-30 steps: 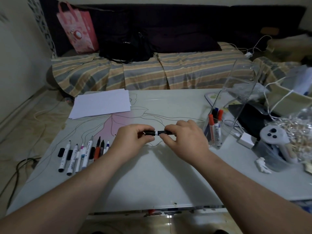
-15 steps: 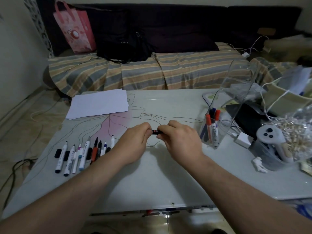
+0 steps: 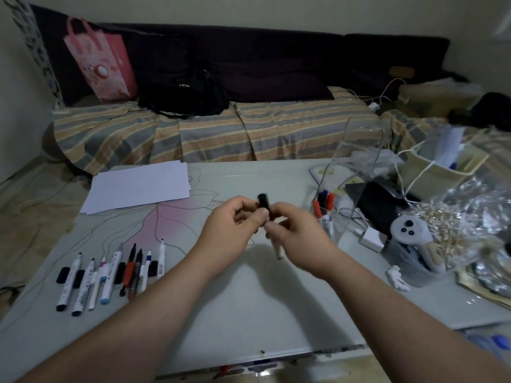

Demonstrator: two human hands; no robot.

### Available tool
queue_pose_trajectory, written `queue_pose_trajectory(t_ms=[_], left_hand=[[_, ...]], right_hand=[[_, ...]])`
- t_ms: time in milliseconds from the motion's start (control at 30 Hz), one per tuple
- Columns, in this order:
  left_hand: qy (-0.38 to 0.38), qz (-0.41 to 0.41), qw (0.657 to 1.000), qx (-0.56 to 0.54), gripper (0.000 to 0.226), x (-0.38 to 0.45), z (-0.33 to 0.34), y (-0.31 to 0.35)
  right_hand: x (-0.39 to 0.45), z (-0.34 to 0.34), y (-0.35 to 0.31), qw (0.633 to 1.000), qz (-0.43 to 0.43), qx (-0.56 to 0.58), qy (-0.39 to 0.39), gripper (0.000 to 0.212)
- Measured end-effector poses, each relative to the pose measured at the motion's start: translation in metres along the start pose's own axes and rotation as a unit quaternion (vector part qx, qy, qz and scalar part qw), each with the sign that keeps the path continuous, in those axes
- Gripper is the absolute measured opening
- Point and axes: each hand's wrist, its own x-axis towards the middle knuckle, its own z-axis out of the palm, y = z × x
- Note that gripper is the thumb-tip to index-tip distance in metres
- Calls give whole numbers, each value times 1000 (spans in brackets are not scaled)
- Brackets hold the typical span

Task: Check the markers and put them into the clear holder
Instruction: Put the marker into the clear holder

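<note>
Markers: one (image 3: 264,207) gripped by both hands (image 3: 231,225) (image 3: 297,230), four in holder (image 3: 356,172)

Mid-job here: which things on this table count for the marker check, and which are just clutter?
For the job:
- black marker, gripped by left hand and right hand
- row of markers
- clear holder, some markers inside
- paper sheets

Lying about:
- white controller
- white charger
- small white figurine

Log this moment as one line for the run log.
both hands hold black marker | capped markers in clear holder | uncapped row waits
</note>
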Motion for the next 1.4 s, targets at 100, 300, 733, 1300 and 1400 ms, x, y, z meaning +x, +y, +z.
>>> queue_pose_trajectory(t_ms=[100,300,733,1300,1400], left_hand=[[-16,-22,1000,5,5,3,24,-7],[-132,-16,978,161,12,-11,46,-20],[-194,25,935,295,18,-16,44,-25],[-5,-151,788,596,32,-9,-144,-79],[2,-175,776,605,33,-16,-166,-89]], right_hand=[[7,-41,2,980,5,24,198,18],[-1,-112,30,929,-4,-111,353,62],[16,-82,70,893,106,-434,59,48],[11,130,19,940,-98,-292,-149,44],[6,168,11,914,-112,-318,-224,46]])
